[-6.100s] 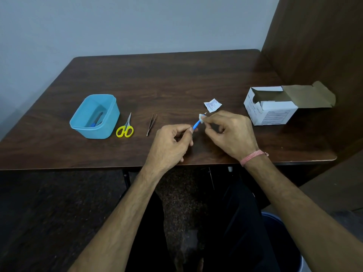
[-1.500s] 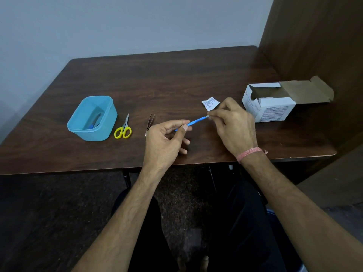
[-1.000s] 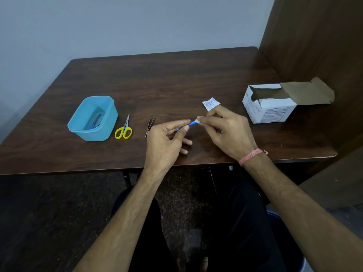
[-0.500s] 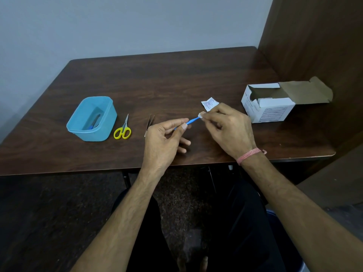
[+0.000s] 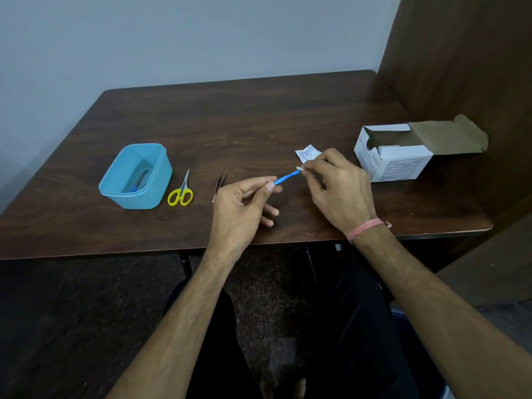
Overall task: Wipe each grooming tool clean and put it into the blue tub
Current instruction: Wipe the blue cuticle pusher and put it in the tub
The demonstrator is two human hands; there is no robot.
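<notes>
My left hand (image 5: 239,208) pinches one end of a thin blue grooming tool (image 5: 285,178) above the table's front middle. My right hand (image 5: 339,188) pinches a small white wipe (image 5: 299,169) round the tool's far tip. The blue tub (image 5: 135,177) stands at the left with one blue-handled tool lying inside it. Yellow-handled scissors (image 5: 181,190) lie just right of the tub. Metal tweezers (image 5: 221,181) lie between the scissors and my left hand.
A torn white wipe wrapper (image 5: 308,152) lies behind my right hand. An open white cardboard box (image 5: 394,159) sits at the right, close to a wooden side panel (image 5: 460,67). The dark wooden table (image 5: 244,122) ends just under my wrists.
My right hand slid the wipe back and forth along the blue tool, and it is now out at the far tip. My left hand kept its hold.
</notes>
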